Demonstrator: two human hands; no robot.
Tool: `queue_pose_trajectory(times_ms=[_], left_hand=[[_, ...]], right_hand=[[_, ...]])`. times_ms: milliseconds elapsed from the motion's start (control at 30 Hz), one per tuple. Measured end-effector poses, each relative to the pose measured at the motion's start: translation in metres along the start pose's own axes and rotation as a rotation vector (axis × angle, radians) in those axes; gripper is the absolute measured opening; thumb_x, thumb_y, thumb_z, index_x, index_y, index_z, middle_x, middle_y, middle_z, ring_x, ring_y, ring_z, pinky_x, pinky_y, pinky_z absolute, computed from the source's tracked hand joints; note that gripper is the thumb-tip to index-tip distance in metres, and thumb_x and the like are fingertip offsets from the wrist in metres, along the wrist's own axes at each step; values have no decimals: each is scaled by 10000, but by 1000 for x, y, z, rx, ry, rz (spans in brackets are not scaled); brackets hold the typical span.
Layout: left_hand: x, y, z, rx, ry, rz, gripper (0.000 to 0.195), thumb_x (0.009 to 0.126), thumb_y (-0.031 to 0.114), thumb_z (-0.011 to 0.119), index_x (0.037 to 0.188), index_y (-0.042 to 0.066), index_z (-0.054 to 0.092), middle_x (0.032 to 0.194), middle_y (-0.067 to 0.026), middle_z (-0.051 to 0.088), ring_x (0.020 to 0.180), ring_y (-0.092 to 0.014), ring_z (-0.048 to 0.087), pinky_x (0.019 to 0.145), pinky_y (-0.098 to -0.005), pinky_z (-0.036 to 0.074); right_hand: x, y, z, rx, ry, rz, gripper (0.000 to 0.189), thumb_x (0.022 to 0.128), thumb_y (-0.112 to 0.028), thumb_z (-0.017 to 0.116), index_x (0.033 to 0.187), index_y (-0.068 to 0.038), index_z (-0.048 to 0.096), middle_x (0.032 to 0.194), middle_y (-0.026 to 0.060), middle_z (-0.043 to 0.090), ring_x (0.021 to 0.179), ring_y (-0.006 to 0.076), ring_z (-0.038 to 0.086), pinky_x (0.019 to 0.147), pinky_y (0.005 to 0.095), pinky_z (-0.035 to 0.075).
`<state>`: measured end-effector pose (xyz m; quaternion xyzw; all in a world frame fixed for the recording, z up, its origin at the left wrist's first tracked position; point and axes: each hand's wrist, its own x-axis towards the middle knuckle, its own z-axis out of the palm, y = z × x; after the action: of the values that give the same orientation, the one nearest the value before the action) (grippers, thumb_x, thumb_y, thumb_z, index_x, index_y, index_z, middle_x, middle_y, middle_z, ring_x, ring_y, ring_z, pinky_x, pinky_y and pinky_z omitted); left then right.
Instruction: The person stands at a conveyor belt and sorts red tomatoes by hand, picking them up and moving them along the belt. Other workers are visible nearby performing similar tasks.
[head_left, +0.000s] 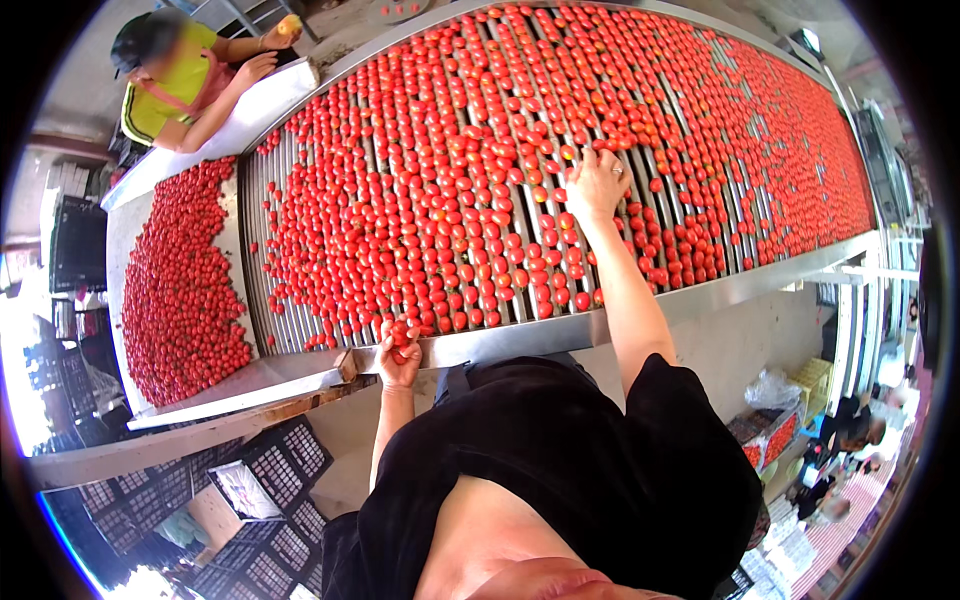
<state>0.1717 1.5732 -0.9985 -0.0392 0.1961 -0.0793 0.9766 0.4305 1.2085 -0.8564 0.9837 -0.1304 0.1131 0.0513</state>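
Small oval red tomatoes lie in rows across a metal roller conveyor in front of me. At the conveyor's near edge, my left hand is palm up, its fingers curled around a few red tomatoes. My right hand reaches over the middle of the rollers, back of the hand up, with a ring on one finger. Its fingertips are down among the tomatoes; whether they grip one is hidden. A denser heap of tomatoes lies on the smooth tray at the conveyor's left end.
A metal rail edges the near side of the conveyor. Across it at the upper left, a co-worker holds a yellowish fruit. Black plastic crates stand low at the left. Filled boxes and several people are at the right.
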Motion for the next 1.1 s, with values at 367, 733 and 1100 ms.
queue_pose_trajectory(times_ms=[367, 733, 1100], left_hand=[[2, 3, 0, 32, -14, 47, 351, 849, 85, 674, 1184, 167, 613, 1267, -73, 498, 959, -216, 494, 571, -211, 473], [3, 7, -2, 10, -29, 45, 276, 875, 110, 661, 1140, 168, 612, 1267, -104, 523, 964, -241, 498, 549, -215, 451], [2, 19, -8, 22, -48, 27, 242, 885, 129, 655, 1118, 158, 597, 1256, -141, 529, 946, -247, 520, 543, -217, 464]], right_hand=[[-4, -133, 42, -3, 10, -128, 691, 851, -350, 613, 1435, -30, 428, 1408, 417, 353, 1370, 529, 298, 1146, 609, 184], [-38, -316, 120, 151, -188, -395, 674, 865, -347, 609, 1437, -36, 435, 1459, 335, 352, 1371, 568, 262, 1136, 636, 223], [-113, -251, 31, 310, -612, -1088, 1000, 762, -467, 781, 1558, -192, 242, 1590, 264, 115, 1439, 530, 147, 1185, 611, 147]])
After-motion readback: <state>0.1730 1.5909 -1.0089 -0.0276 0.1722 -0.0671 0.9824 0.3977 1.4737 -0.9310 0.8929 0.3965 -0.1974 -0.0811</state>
